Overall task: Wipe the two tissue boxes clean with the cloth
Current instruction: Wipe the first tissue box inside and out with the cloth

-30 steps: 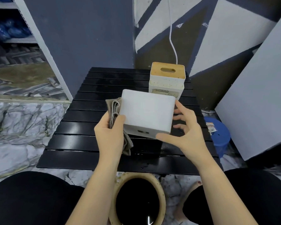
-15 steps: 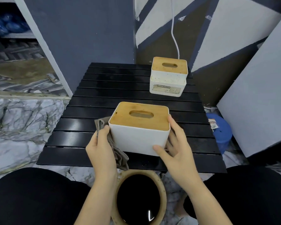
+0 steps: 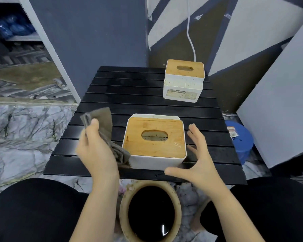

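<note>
A white tissue box with a wooden lid stands upright on the black slatted table, near its front edge. My left hand holds a folded grey-brown cloth just left of that box, the cloth's lower end hanging against the box's left side. My right hand hovers with spread fingers to the right of the box, apart from it. A second white tissue box with a wooden lid stands at the table's far right, its front bearing a worn label and specks.
A round basin of dark water sits on the floor between my knees, below the table's front edge. A blue plastic stool stands right of the table. A white cable hangs down the wall behind the far box.
The near box went from tilted on its side to standing upright on the table. My right hand has let go of it and opened; my left hand lifted the cloth away to the left.
</note>
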`<control>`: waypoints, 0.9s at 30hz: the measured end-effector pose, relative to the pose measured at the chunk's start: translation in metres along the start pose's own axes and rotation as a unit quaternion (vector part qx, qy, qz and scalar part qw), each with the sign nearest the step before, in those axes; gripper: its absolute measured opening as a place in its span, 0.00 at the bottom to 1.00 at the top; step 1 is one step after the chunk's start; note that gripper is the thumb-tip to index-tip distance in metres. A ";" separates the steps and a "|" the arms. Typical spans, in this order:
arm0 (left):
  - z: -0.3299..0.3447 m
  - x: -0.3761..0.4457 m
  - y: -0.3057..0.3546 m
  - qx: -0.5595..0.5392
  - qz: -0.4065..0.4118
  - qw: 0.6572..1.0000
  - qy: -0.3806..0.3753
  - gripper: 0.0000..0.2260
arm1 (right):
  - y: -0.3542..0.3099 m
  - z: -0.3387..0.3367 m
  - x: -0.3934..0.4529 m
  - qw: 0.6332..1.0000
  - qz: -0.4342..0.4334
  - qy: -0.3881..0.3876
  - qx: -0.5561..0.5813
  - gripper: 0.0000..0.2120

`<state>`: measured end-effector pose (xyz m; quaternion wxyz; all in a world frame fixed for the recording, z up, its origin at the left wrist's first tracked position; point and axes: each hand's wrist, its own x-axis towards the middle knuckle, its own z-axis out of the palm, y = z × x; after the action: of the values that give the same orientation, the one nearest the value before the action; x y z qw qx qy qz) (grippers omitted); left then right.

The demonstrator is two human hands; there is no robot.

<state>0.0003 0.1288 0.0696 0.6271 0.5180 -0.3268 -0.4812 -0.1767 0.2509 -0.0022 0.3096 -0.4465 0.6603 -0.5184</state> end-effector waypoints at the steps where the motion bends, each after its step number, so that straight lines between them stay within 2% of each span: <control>1: 0.005 -0.006 0.009 0.030 0.064 0.997 -0.045 0.17 | -0.002 -0.005 0.006 1.000 0.014 -0.023 -0.009 0.70; 2: 0.011 -0.010 0.011 0.079 0.125 0.984 -0.103 0.14 | -0.003 -0.008 0.013 0.999 0.025 -0.043 -0.018 0.73; 3: 0.016 -0.013 0.007 0.176 0.179 0.955 -0.160 0.09 | -0.005 -0.010 0.018 0.997 0.028 -0.061 -0.024 0.74; 4: 0.019 -0.014 -0.003 0.321 0.231 0.894 -0.212 0.11 | -0.006 -0.011 0.024 0.996 0.027 -0.077 -0.027 0.75; 5: 0.022 -0.014 -0.017 0.465 0.268 0.806 -0.249 0.23 | -0.007 -0.011 0.028 0.995 0.023 -0.092 -0.024 0.75; 6: 0.024 -0.014 -0.031 0.561 0.286 0.734 -0.253 0.33 | -0.006 -0.009 0.031 0.994 0.017 -0.102 -0.018 0.74; 7: 0.028 -0.017 -0.038 0.612 0.289 0.695 -0.243 0.40 | -0.005 -0.008 0.032 0.994 0.012 -0.105 -0.008 0.72; 8: 0.032 -0.022 -0.040 0.636 0.287 0.677 -0.235 0.44 | -0.004 -0.006 0.033 0.995 0.006 -0.100 0.002 0.70; 10: 0.040 -0.028 -0.045 0.642 0.287 0.673 -0.230 0.47 | 0.001 -0.004 0.035 0.996 -0.004 -0.084 0.016 0.65; 12: 0.048 -0.033 -0.049 0.633 0.314 0.665 -0.243 0.45 | 0.005 -0.002 0.036 0.997 -0.015 -0.077 0.026 0.63; 16: 0.058 -0.038 -0.057 0.586 0.358 0.658 -0.310 0.29 | 0.008 0.000 0.037 0.997 -0.019 -0.065 0.034 0.62; 18: 0.058 -0.036 -0.059 0.569 0.378 0.653 -0.328 0.26 | 0.009 0.001 0.037 0.997 -0.023 -0.066 0.039 0.61; 22: 0.056 -0.034 -0.056 0.536 0.389 0.649 -0.373 0.25 | 0.007 0.001 0.037 0.997 -0.029 -0.064 0.038 0.61; 27: 0.051 -0.035 -0.049 0.467 0.368 0.671 -0.443 0.25 | 0.014 0.000 0.038 0.996 -0.042 -0.070 0.034 0.61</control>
<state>-0.0703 0.1446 0.0386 0.2112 0.3075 -0.9123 -0.1692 -0.1962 0.2171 -0.0133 0.3483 -0.4980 0.5997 -0.5205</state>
